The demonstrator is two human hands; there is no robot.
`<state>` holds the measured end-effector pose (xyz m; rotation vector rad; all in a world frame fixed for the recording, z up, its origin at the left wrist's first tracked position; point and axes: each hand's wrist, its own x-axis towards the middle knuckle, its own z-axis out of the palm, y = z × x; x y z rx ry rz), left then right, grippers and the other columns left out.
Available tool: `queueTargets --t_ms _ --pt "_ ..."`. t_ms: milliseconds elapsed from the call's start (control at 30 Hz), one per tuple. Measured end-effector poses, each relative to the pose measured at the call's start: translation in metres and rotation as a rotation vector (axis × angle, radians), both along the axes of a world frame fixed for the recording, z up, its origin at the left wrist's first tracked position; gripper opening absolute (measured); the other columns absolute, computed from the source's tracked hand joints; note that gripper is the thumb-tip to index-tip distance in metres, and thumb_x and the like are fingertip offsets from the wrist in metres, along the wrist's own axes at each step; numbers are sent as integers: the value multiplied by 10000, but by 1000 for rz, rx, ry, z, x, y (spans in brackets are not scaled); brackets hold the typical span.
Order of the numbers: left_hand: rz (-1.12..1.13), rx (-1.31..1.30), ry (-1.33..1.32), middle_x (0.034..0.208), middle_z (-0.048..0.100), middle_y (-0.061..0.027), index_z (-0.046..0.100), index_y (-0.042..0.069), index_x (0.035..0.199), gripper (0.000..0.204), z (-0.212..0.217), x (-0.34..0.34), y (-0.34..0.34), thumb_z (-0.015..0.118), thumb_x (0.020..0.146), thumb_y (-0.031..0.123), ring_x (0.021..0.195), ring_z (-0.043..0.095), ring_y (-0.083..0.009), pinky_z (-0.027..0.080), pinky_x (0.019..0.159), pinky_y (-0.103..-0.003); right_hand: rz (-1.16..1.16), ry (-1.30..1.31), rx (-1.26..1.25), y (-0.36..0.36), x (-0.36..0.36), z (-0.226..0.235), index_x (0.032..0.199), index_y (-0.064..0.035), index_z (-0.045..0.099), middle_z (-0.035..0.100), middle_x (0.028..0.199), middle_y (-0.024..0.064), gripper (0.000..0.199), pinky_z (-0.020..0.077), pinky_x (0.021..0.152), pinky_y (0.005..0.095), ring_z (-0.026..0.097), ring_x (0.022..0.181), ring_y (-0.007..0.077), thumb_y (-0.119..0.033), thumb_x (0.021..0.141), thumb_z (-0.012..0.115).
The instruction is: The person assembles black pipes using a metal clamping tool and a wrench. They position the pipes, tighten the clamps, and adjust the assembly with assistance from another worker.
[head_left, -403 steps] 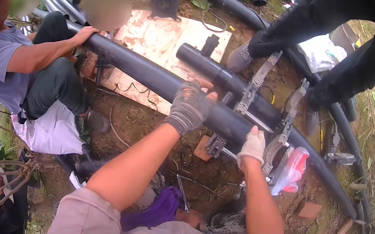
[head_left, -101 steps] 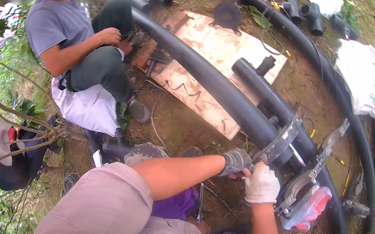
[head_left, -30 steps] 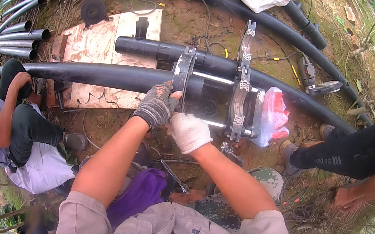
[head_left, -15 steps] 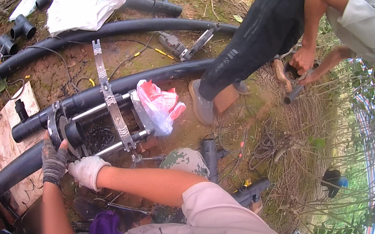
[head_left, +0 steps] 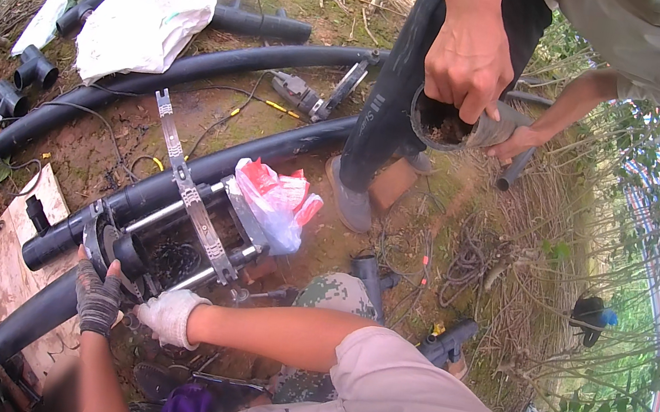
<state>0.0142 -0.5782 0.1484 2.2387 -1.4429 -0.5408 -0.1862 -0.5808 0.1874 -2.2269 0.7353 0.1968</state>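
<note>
My left hand (head_left: 97, 297), in a dark grey fingerless glove, holds the near side of a metal clamp ring (head_left: 93, 228), thumb and forefinger apart across it. Close beside it, my right hand (head_left: 169, 315), in a white knit glove, is closed at the clamp's lower side; whatever it grips is hidden. The ring belongs to a metal frame with steel rods (head_left: 171, 206), and a short black pipe piece (head_left: 129, 252) sits in it. A curved black pipe (head_left: 26, 325) runs up to the clamp from the lower left. A hinged metal bar (head_left: 190, 186) lies across the frame.
A co-worker stands at upper right, one hand inside a grey tub (head_left: 493, 133) with brown matter. Long black pipes (head_left: 270, 143) cross behind the frame. A power tool (head_left: 297, 94), white sacks (head_left: 127, 29), a red-and-white plastic bag (head_left: 273, 205) and a wooden board (head_left: 15, 239) lie around.
The co-worker has brought the grey tub up and closer, with one hand now reaching inside. My hands stay at the clamp; the view has shifted slightly.
</note>
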Motion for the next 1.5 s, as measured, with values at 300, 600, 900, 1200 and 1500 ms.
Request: queueTargets --t_ms 300,600,900,1200,1500 --pt "-86 -470 -88 1447 475 -240 479 -18 1423 544 25 -25 -13 641 963 225 1375 448 -384 312 1183 -463 -17 -12 -63 -2 -12 5 1295 -21 569 717 1019 225 489 559 829 498 707 984 397 -212 876 733" --pt "-682 -728 276 1122 678 -190 673 39 1142 202 145 -160 -47 578 967 73 1082 655 -346 516 951 -436 324 212 50 3 -14 62 1160 -23 719 717 1187 220 422 567 902 450 711 1072 367 -316 858 752" --pt "-1354 -855 355 1108 679 -173 666 44 1167 322 248 -344 -152 586 862 -22 1006 668 -369 548 883 -414 197 -92 -154 38 -1 -28 1200 -17 674 699 1226 228 428 580 875 471 710 1079 383 -224 830 738" --pt "-1357 -820 445 1038 700 -159 689 45 1067 268 224 -375 -167 616 824 -42 950 689 -348 558 856 -421 197 -107 -14 5 -52 29 1132 -27 719 743 1096 218 369 595 800 476 730 1023 379 -241 832 744" --pt "-1284 -926 561 949 706 -132 665 43 1078 198 237 -391 -168 570 911 -5 882 692 -308 540 798 -405 57 -292 -165 11 -1 -59 1283 -178 687 712 1250 134 444 600 814 452 712 1082 365 -192 842 729"
